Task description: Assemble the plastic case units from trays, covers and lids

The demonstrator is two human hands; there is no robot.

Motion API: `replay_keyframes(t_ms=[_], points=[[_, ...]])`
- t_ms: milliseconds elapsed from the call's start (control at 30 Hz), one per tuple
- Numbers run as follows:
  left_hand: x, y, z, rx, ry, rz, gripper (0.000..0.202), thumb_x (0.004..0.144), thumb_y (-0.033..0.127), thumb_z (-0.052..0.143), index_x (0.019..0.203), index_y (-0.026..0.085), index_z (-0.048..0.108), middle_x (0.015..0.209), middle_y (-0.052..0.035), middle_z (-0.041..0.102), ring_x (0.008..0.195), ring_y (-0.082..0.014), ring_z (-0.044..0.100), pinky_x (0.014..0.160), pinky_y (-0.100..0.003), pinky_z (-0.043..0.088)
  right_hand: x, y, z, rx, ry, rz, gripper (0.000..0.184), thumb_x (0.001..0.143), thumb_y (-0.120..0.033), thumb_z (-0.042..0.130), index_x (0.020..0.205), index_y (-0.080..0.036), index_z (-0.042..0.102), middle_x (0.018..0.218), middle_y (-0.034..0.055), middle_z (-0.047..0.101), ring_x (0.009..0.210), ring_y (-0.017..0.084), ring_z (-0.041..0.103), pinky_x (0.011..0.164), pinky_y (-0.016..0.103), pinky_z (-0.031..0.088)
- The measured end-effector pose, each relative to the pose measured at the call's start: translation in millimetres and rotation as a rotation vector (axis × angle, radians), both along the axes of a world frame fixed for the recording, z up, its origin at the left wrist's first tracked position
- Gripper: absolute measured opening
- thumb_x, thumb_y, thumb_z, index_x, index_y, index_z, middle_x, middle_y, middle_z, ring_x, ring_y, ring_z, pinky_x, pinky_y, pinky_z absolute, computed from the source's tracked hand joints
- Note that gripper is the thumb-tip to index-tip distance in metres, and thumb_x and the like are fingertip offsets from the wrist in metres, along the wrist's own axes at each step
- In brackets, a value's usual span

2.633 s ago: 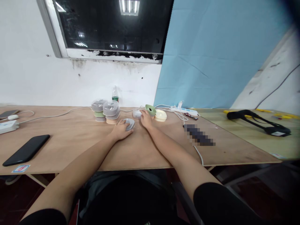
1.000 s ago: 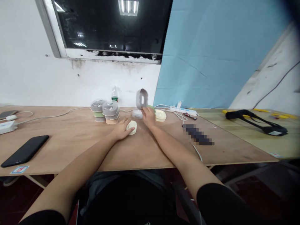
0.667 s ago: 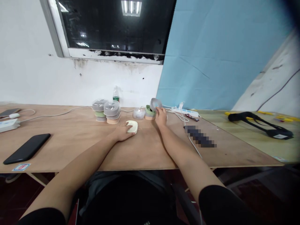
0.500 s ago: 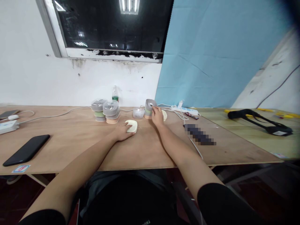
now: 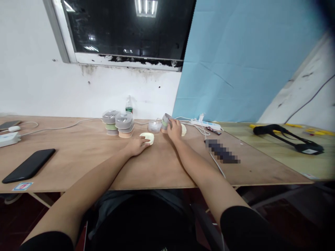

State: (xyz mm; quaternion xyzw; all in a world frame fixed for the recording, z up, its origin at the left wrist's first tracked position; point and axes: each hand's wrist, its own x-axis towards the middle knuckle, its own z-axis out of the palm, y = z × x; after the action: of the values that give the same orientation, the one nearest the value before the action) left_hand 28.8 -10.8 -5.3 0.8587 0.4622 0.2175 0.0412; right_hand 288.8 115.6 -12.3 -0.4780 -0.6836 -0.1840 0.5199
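l hand (image 5: 136, 146) holds cream box (image 5: 148, 137); r hand (image 5: 175, 130) grips grey lid (image 5: 165, 119).

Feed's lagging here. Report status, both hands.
Left hand rests on cream box. Right hand grips grey lid over small stack. Clear box beside stack.

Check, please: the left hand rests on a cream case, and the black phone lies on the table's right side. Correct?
No: the head view shows the black phone on the left side of the table. The left hand does rest on the cream case.
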Motion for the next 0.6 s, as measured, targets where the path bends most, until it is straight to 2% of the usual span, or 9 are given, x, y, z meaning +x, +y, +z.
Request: replay_keyframes(t_ms=[200, 267, 367, 467, 600], points=[[1.8, -1.5, 7.3, 0.201, -0.284, 0.068, 0.053, 0.097, 0.05, 0.031, 0.135, 0.021, 0.054, 0.144, -0.0094, 0.049, 0.137, -0.0232, 0.039, 0.115, -0.041, 0.03, -38.2, -29.9, 11.2, 0.076, -0.208, 0.331, 0.025, 0.092, -0.035, 0.048, 0.102, -0.019, 0.063, 0.1, 0.0106, 0.064, 0.1, 0.025, 0.057, 0.091, 0.043, 0.045], [1.5, -2.8, 10.0, 0.249, -0.358, 0.078, 0.053, 0.098, 0.049, 0.029, 0.139, 0.021, 0.049, 0.147, -0.0079, 0.044, 0.14, -0.0219, 0.035, 0.116, -0.041, 0.028, -56.5, -42.0, 11.1, 0.091, -0.319, 0.475, 0.029, 0.089, -0.044, 0.053, 0.101, -0.019, 0.061, 0.099, 0.0109, 0.064, 0.097, 0.026, 0.058, 0.087, 0.043, 0.047], [0.9, -5.6, 14.7, 0.252, -0.416, 0.003, 0.054, 0.099, 0.045, 0.024, 0.144, 0.021, 0.04, 0.151, -0.0049, 0.04, 0.141, -0.0194, 0.033, 0.117, -0.039, 0.028, -80.3, -55.8, 8.0, 0.137, -0.403, 0.626, 0.046, 0.08, -0.058, 0.06, 0.105, -0.019, 0.058, 0.101, 0.0134, 0.063, 0.096, 0.028, 0.058, 0.081, 0.044, 0.049], [-0.4, -9.2, 19.7, 0.201, -0.413, -0.048, 0.055, 0.099, 0.044, 0.02, 0.147, 0.021, 0.035, 0.151, -0.003, 0.04, 0.14, -0.0193, 0.035, 0.116, -0.038, 0.03, -91.3, -61.8, 5.3, 0.142, -0.371, 0.646, 0.038, 0.086, -0.054, 0.054, 0.104, -0.02, 0.056, 0.102, 0.0137, 0.063, 0.096, 0.028, 0.059, 0.081, 0.044, 0.049], [-1.2, -12.9, 23.0, 0.158, -0.352, -0.085, 0.057, 0.098, 0.046, 0.026, 0.149, 0.021, 0.03, 0.15, -0.0044, 0.04, 0.139, -0.0216, 0.036, 0.115, -0.039, 0.032, -86.9, -62.1, 5.3, 0.143, -0.369, 0.586, 0.024, 0.095, -0.039, 0.042, 0.099, -0.021, 0.057, 0.097, 0.012, 0.064, 0.092, 0.025, 0.059, 0.081, 0.041, 0.048]])
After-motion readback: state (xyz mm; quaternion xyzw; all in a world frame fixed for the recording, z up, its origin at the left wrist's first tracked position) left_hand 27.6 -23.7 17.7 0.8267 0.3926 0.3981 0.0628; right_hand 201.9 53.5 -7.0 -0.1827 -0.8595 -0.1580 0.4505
